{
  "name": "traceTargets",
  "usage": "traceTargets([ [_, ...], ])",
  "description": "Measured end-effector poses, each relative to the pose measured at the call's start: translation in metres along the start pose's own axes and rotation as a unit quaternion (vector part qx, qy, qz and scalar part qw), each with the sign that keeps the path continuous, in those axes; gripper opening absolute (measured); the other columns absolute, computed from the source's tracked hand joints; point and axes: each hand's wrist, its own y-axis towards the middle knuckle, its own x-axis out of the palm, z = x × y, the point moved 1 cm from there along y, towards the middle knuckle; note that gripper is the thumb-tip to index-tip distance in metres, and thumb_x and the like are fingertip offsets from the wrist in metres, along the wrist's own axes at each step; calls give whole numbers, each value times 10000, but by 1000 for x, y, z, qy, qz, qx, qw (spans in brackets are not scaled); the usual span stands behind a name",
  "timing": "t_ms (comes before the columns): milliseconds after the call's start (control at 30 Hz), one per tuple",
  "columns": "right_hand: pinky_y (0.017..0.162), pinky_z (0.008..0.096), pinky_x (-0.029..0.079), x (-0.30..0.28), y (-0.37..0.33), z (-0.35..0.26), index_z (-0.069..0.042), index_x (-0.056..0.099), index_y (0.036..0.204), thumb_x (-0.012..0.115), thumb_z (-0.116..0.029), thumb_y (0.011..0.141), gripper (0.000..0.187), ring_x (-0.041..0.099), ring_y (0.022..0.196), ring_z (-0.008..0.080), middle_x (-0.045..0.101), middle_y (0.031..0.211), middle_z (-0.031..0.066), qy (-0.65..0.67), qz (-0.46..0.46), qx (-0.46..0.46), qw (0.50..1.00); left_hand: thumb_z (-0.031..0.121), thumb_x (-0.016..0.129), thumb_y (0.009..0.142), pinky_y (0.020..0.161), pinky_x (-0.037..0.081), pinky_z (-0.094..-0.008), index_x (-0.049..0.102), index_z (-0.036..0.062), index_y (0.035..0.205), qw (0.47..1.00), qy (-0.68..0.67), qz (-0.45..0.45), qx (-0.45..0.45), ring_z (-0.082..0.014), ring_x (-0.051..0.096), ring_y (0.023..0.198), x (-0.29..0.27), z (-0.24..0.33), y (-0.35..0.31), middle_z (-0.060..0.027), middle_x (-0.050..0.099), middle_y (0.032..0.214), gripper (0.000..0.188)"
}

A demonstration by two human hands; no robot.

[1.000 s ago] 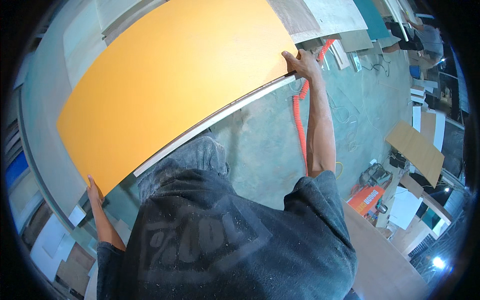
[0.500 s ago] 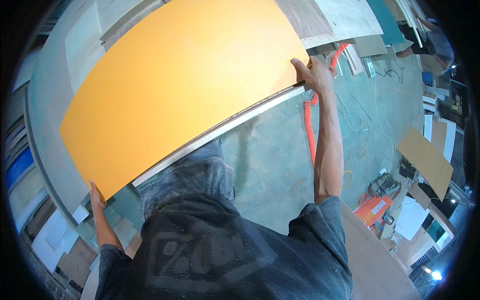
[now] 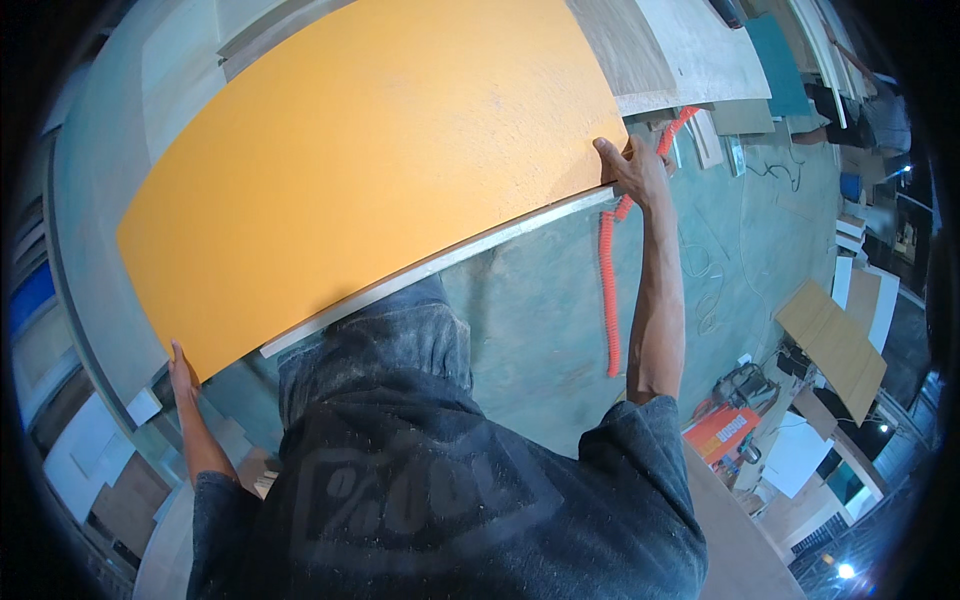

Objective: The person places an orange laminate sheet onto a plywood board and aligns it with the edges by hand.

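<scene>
A large flat orange-yellow panel (image 3: 380,150) spreads out in front of me, tilted in view. Its near left corner is gripped by my left hand (image 3: 181,377), whose fingers are partly hidden under the edge. At the near right corner my right hand (image 3: 640,170) pinches the panel, thumb on top and fingers beneath. Along the near edge, just under the panel, runs a pale board edge (image 3: 450,262). Whatever else supports the panel is hidden below it.
A coiled orange-red hose (image 3: 608,290) hangs beside my right forearm. Grey and white sheets (image 3: 700,50) and a teal board (image 3: 778,60) lie beyond. On the right are a tilted wood panel (image 3: 835,345), an orange box (image 3: 722,432) and another person (image 3: 880,115).
The panel's near edge has come down closer to the pale board edge, narrowing the dark gap at the right. Both hands keep their hold. The view has shifted slightly.
</scene>
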Motion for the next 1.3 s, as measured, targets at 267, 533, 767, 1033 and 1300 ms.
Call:
traceTargets([
  [267,1117,557,233,-7,6,-3,-17,729,1054,536,-877,897,895,711,958,319,755,890,142,2,-38,0,999,655,631,999,1187,404,-436,271,-52,1629,995,39,82,43,-326,466,1473,-3,-11,8,-210,432,1633,1013],
  [533,814,451,502,-5,11,12,40,702,950,626,-815,895,860,712,866,351,743,871,218,5,-10,-32,999,626,625,1017,1198,384,-423,402,-42,1579,982,102,116,108,-318,487,1457,12,-12,-1,-181,487,1605,900],
  [767,741,436,528,-8,1,1,46,707,911,680,-761,897,807,706,821,295,731,835,197,45,-5,-43,998,680,646,974,1195,380,-436,511,-6,1524,955,164,177,176,-340,504,1445,20,-8,-17,-197,553,1551,890],
  [1033,826,481,463,-10,10,7,40,746,982,679,-701,932,745,716,841,270,746,839,160,48,-18,-49,997,790,618,915,1180,399,-464,544,38,1512,944,210,205,149,-362,526,1432,23,-9,-11,-196,585,1523,963],
  [1300,755,447,543,-13,11,2,65,743,966,696,-733,897,802,740,829,300,752,824,213,50,-50,-38,997,813,616,896,1177,405,-479,579,61,1484,928,244,246,138,-370,539,1418,24,-10,-19,-183,606,1503,955],
])
